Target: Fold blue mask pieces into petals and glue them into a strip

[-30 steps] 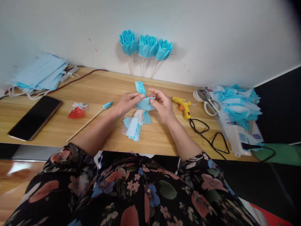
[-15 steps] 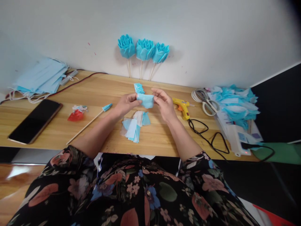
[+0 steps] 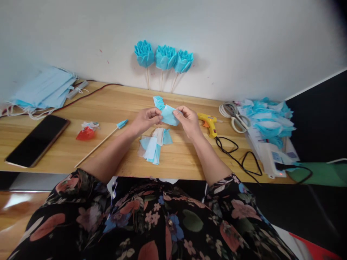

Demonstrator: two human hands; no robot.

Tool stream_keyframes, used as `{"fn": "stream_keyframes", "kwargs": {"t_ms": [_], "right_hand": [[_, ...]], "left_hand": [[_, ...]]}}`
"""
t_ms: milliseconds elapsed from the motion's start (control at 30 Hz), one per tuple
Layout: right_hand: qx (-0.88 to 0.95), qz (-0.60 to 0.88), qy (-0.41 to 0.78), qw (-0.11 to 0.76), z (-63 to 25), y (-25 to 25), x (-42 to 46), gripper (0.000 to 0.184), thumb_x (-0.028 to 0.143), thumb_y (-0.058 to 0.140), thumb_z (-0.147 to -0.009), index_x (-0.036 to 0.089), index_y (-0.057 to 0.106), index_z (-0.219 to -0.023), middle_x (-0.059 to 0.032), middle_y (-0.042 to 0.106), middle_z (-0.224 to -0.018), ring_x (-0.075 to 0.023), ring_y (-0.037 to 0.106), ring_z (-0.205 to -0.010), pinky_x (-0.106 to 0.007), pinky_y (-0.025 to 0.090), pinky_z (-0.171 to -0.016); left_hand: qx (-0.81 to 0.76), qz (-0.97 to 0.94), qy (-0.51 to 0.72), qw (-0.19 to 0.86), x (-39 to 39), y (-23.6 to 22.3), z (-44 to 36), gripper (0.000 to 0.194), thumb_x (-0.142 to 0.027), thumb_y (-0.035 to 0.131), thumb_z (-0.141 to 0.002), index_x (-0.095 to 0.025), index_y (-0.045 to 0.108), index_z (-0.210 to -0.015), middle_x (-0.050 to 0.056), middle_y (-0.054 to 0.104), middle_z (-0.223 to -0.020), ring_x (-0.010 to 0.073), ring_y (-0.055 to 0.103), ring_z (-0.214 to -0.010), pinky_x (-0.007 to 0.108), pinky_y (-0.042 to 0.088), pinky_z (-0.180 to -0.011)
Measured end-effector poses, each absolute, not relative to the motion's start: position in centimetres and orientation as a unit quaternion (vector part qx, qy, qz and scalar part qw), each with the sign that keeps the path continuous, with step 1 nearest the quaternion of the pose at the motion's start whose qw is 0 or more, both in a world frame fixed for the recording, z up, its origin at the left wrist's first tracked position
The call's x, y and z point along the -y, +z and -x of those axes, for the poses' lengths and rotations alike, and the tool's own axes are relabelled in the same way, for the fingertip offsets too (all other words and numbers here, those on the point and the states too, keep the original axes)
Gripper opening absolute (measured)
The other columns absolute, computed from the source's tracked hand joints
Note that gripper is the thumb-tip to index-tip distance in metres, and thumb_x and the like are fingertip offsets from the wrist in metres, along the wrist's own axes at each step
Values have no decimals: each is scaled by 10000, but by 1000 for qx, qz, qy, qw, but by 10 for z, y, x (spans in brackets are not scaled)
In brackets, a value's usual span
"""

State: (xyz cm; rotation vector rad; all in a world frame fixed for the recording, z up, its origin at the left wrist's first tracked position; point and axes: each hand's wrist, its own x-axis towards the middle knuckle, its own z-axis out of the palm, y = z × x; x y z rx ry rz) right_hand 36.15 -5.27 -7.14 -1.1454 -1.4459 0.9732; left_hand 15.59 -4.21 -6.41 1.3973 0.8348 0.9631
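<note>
Between my two hands is a light blue piece of mask fabric, tilted, raised above the table. My left hand pinches its left end, and my right hand pinches its right end between thumb and fingers. Just behind it lies a small pile of blue cut pieces. Nearer to me rest several white and blue fabric strips. By my left forearm, a thin wooden stick with a blue wrapped tip lies on the table. A yellow glue gun is right of my right hand.
Three blue fabric flowers on sticks lean against the wall. To the left are face masks, a phone and a red bag. Scissors, blue scraps, a power strip and a looping black cord occupy the right.
The fabric piece has turned from lying level to slanting, its upper edge now pointed. My right hand has shifted its pinch onto its upper right. The view has moved slightly.
</note>
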Motion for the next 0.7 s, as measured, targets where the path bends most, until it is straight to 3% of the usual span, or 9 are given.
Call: {"fn": "stream_keyframes", "kwargs": {"t_ms": [500, 700], "right_hand": [[537, 477, 442, 537, -360, -69, 51, 453, 651, 751, -738, 223, 612, -788, 37, 535, -699, -114, 467, -649, -266, 424, -624], [545, 491, 400, 549, -360, -71, 50, 410, 621, 725, -766, 226, 628, -811, 22, 595, -757, -130, 525, -718, -279, 466, -707]], "left_hand": [[-382, -590, 457, 545, 44, -58, -157, 281, -424, 730, -784, -189, 624, -673, 15, 626, -642, 128, 553, -630, 282, 476, -672], [-406, -569, 517, 494, 42, -61, -157, 329, -454, 697, -818, -199, 602, -633, 7, 586, -599, 129, 519, -616, 268, 443, -627]]}}
